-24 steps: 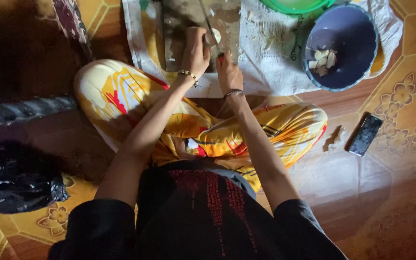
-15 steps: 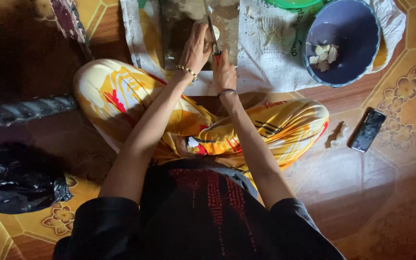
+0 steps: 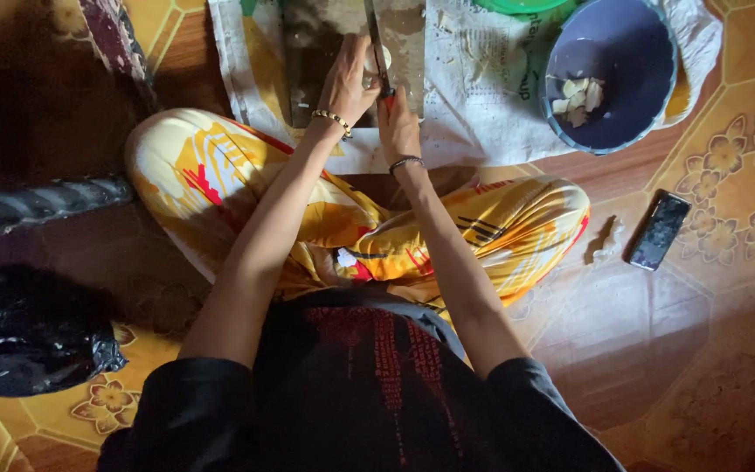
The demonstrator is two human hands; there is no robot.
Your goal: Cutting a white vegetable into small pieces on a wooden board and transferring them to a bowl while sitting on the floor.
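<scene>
Several pale cut pieces [image 3: 577, 94] already lie in the blue bowl [image 3: 609, 131] to your right, so part of the slicing looks done. Your right hand [image 3: 398, 122] is closed around the knife [image 3: 375, 44], and your left hand [image 3: 349, 79] pins 1 pale piece [image 3: 381, 59] on the cutting board [image 3: 321, 35], not yet cut through.

knife [image 3: 374, 39]: metal blade, dull sheen
bowl [image 3: 619, 122]: smooth matt blue plastic
floor [image 3: 727, 367]: glossy patterned tiles
bag [image 3: 28, 336]: shiny black plastic, lower left
</scene>
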